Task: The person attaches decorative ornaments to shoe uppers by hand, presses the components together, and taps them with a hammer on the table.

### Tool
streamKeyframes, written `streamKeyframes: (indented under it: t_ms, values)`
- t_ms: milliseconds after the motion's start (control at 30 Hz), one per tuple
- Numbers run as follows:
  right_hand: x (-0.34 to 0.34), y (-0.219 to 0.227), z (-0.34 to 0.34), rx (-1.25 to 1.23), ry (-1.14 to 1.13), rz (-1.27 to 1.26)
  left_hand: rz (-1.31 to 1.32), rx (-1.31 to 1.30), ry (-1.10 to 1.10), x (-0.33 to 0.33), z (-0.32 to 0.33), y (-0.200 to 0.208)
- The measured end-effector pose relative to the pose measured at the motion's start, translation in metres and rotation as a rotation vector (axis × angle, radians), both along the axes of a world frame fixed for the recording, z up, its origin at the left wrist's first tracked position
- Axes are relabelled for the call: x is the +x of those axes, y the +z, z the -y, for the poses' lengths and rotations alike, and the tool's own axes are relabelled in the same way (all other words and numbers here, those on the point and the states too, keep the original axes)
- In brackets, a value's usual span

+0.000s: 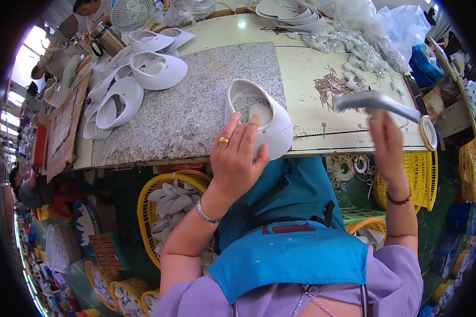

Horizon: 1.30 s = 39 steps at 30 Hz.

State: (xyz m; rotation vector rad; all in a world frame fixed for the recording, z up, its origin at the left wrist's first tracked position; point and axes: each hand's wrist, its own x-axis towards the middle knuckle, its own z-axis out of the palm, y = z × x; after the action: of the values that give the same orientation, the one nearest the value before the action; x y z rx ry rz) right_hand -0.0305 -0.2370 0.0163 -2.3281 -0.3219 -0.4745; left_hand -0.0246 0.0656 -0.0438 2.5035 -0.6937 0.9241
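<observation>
A white sun visor (278, 134) lies on the speckled grey slab (206, 105) near the table's front edge, its brim toward me. My left hand (237, 147) holds it, fingers over the inner rim and thumb on the brim. A gold ring is on one finger. To the right, raised over the table edge, my right hand (384, 140) is closed on a grey metal hammer (391, 103), blurred by motion. The hammer is apart from the visor. More white visors (156, 70) are grouped at the slab's left.
Thin brown slivers (330, 84) lie on the right of the table beside clear crumpled plastic (349, 47). A tape roll (427, 133) stands at the right edge. Stacked white pieces (293, 16) are at the back. Below, a yellow basket (143, 214) holds white pieces. Another person (94, 11) is far left.
</observation>
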Motion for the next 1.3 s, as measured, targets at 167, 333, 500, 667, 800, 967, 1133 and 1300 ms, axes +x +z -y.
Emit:
streamKeyframes:
  t_ms: [167,333,500,667,800,967,1133,1300]
  values:
    - [0.007,0.009,-0.070,-0.142,0.273,0.364,-0.016,-0.134,-0.064,0.002,0.001,-0.004]
    - [0.015,-0.009,-0.093,-0.499,0.312,-0.039,-0.090,-0.270,-0.045,0.003,0.003,-0.007]
    - [0.014,0.009,-0.093,-0.307,0.308,0.174,-0.057,-0.186,-0.038,0.005,0.000,-0.004]
    - [0.016,-0.007,-0.098,-0.268,0.344,0.187,-0.053,-0.192,-0.057,0.007,0.001,-0.007]
    - [0.028,-0.002,-0.095,-0.409,0.302,0.106,-0.071,-0.206,-0.047,0.011,0.001,-0.007]
    - [0.016,-0.005,-0.105,0.034,0.205,0.282,-0.091,-0.250,-0.049,0.008,-0.002,-0.001]
    - [0.018,-0.001,-0.098,-0.374,0.352,0.010,-0.050,-0.131,-0.018,0.010,0.003,-0.002]
    - [0.008,0.004,-0.070,-0.175,0.209,0.060,-0.071,-0.072,-0.053,0.016,-0.009,0.010]
